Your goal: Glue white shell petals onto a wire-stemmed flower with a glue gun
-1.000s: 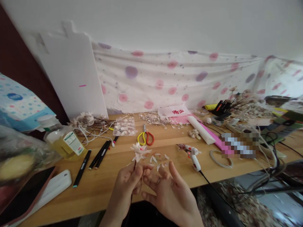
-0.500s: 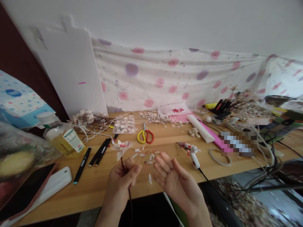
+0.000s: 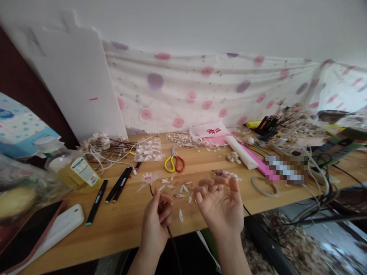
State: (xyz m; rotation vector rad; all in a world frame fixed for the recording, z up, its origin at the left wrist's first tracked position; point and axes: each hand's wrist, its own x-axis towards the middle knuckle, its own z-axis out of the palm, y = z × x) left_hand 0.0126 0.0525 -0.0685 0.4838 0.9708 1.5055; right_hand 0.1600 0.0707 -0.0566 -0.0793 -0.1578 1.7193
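My left hand point(image 3: 157, 217) pinches the dark stem of an artificial flower point(image 3: 148, 180). Its pale petals and pink centre point up and to the left, above my fingers, while the stem's lower end hangs down past my wrist. My right hand point(image 3: 220, 206) is raised with the palm up and the fingers loosely curled and apart, with nothing visible in it. Behind its fingertips lies a glue gun point(image 3: 225, 173), mostly hidden by the hand. Between my hands, loose white petals point(image 3: 183, 189) are scattered on the wooden table point(image 3: 126, 225).
Scissors point(image 3: 174, 162) with yellow and red handles lie beyond the petals, beside a clear tray point(image 3: 148, 149) of petals. To the left are black markers point(image 3: 97, 200), a yellow liquid bottle point(image 3: 77, 172) and a phone point(image 3: 31, 233). At right are a white roll point(image 3: 242, 152) and a tape ring point(image 3: 265, 186).
My right hand has moved up and right, its fingers curling more and covering the glue gun. My left hand has shifted slightly right and turned, still with the flower stem in it.
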